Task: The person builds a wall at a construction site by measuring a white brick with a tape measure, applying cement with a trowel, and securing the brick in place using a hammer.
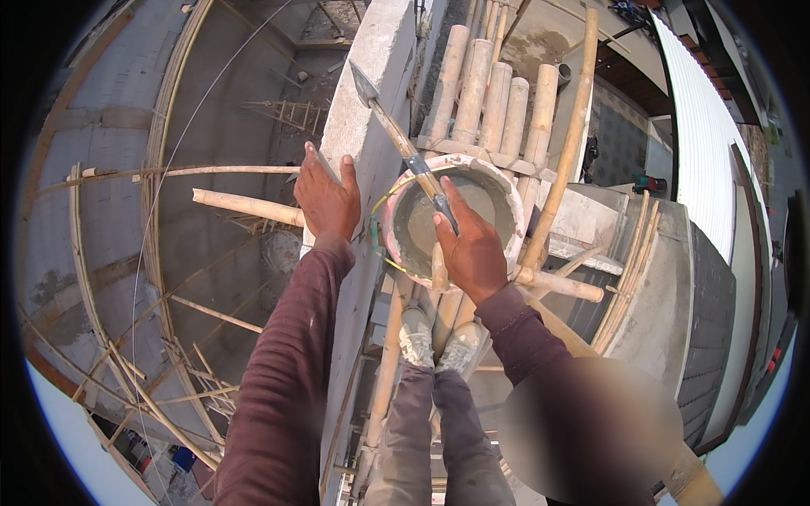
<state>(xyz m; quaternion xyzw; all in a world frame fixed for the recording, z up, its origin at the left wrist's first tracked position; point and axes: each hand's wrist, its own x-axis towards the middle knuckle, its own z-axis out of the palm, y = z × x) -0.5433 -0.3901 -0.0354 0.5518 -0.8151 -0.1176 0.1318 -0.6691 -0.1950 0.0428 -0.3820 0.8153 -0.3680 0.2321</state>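
— Closest to the camera?
— Two grey shoes [439,341] on bamboo poles [396,337], just below the bucket [396,221].
— And by the bucket?
— Right hand [474,253] over the bucket's near rim, fingers shut tight around a trowel [405,143]. Handle in the fist, long thin blade slanting up and left, past the bucket's far rim, tip against the grey wall.
— Inside the bucket?
— Wet grey cement. Round bucket, pinkish rim smeared with dried grey bits, yellow-green cord along its left side.
— The other hand?
— Left hand [326,198] just left of the bucket, resting on the top of the concrete wall [371,76]. Fingers spread flat, gripping nothing. Dark red sleeves on both arms.
— Beyond the bucket?
— A row of thick bamboo stubs [485,84] side by side, right behind the bucket's far rim. One long bamboo pole [567,135] leaning up on the bucket's right.
— Farther still?
— Far below, left of the bucket, a deep curved concrete pit with thin bamboo sticks across. Off to the bucket's right, a white ridged roof [704,143].
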